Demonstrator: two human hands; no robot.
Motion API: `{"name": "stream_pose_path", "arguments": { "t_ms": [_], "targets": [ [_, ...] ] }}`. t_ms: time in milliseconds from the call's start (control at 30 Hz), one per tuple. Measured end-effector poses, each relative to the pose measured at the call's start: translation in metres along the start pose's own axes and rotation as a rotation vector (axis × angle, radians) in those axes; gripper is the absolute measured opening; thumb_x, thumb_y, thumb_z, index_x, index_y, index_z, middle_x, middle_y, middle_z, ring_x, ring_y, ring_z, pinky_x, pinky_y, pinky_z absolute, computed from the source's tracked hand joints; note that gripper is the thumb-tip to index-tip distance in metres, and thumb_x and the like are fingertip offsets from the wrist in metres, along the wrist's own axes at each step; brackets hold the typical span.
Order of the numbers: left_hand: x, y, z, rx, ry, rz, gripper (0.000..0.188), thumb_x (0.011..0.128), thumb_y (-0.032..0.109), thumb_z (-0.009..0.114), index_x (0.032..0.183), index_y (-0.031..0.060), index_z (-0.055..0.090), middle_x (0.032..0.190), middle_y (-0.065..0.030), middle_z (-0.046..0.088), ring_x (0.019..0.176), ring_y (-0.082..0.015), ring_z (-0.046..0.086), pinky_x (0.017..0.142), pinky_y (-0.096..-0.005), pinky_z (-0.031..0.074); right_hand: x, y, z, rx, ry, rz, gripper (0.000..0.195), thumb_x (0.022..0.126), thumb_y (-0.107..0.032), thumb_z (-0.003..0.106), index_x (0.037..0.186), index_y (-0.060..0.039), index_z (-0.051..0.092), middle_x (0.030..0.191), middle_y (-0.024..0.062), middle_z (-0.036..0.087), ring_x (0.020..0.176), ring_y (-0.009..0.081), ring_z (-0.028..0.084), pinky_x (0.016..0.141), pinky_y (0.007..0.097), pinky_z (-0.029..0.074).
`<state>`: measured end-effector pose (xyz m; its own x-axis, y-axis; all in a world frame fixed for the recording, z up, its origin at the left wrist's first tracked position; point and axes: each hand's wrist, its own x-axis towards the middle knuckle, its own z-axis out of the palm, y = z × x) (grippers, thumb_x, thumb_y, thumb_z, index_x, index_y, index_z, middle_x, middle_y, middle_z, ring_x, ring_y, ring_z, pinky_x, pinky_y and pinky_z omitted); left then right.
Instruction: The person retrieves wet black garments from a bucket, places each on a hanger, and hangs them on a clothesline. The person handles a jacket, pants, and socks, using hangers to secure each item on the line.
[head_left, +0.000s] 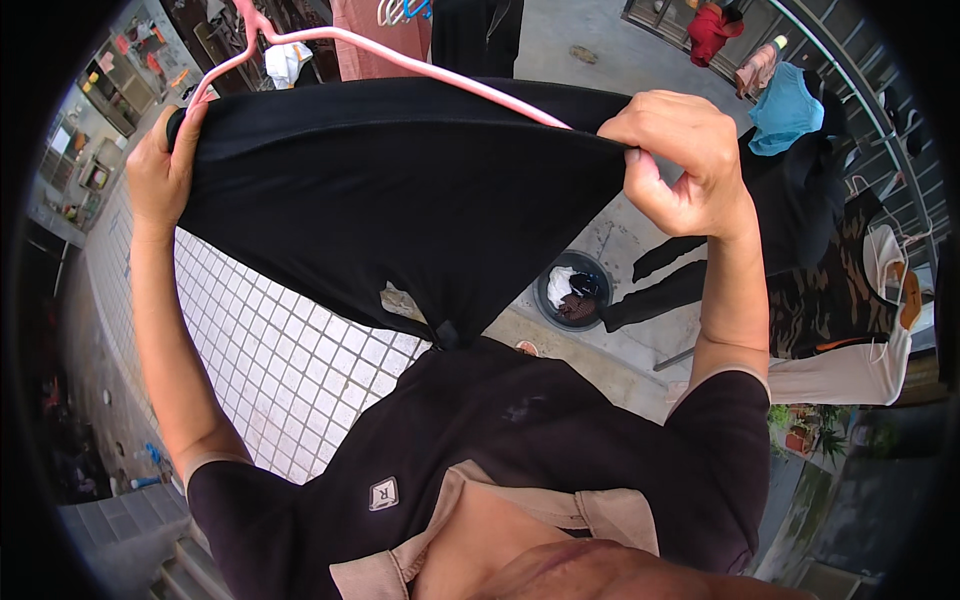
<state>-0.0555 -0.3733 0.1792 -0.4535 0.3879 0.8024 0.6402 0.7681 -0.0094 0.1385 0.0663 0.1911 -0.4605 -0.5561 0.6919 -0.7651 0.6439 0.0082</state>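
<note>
A pair of black trousers or similar stretchy garment (390, 180) is spread wide in front of my chest, its waist edge uppermost. My left hand (165, 169) grips the left end of that waist, with the thumb against one end of a pink clothes hanger (405, 56). At the opposite end, my right hand (682, 161) pinches the waist edge between thumb and fingers. The hanger's other arm slopes down into the waist opening, and its right tip is hidden by the fabric. Below, the garment narrows to a bunched part near my shirt (510, 420).
A dark basin (574, 322) with white, black and brown cloths stands on the concrete floor. Hung laundry lines the right, including blue underwear (787, 109) and a camouflage top (832, 285). Pink cloth (382, 37) hangs ahead. White tiles (277, 337) cover a surface at left.
</note>
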Motion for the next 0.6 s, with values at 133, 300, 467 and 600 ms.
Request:
{"name": "stream_pose_path", "arguments": {
  "t_ms": [133,300,467,600],
  "targets": [
    [0.006,0.043,0.01,-0.032,0.076,0.273,0.027,0.093,0.028,0.065,0.086,0.0026,0.059,0.068,-0.0184,0.053,0.06,-0.0359,0.055,0.055,-0.0373,0.043,0.013,0.012,-0.011,-0.067,0.005,0.035,0.021,0.067,0.003,0.048,0.082,0.0046,0.063,0.07,0.0112,0.055,0.056,0.0208,0.052,0.054,0.0276,0.042],
    [0.015,0.087,0.014,-0.104,0.023,0.136,0.032,0.093,0.032,0.066,0.085,0.0026,0.057,0.066,-0.0156,0.049,0.056,-0.0291,0.049,0.055,-0.0327,0.041,0.041,0.008,0.002,0.097,0.131,0.203,0.016,0.085,-0.006,0.059,0.097,0.0009,0.067,0.085,0.0097,0.065,0.082,0.0212,0.063,0.078,0.0307,0.049],
    [0.029,0.102,0.018,-0.211,0.125,0.122,0.033,0.094,0.034,0.065,0.087,0.0025,0.059,0.065,-0.0122,0.045,0.057,-0.0189,0.041,0.055,-0.0279,0.039,0.014,0.02,0.014,0.107,0.067,0.374,0.033,0.1,-0.029,0.054,0.11,-0.0003,0.067,0.098,0.0075,0.068,0.101,0.018,0.063,0.088,0.0284,0.048],
    [0.042,0.105,0.022,-0.173,0.02,0.061,0.029,0.095,0.033,0.063,0.098,0.0041,0.065,0.07,-0.0116,0.053,0.061,-0.0165,0.051,0.061,-0.0267,0.042,0.007,0.01,0.007,0.015,0.011,0.482,0.032,0.1,-0.029,0.057,0.115,-0.003,0.067,0.097,0.0052,0.068,0.095,0.0159,0.064,0.084,0.0283,0.049]
  ]
}}
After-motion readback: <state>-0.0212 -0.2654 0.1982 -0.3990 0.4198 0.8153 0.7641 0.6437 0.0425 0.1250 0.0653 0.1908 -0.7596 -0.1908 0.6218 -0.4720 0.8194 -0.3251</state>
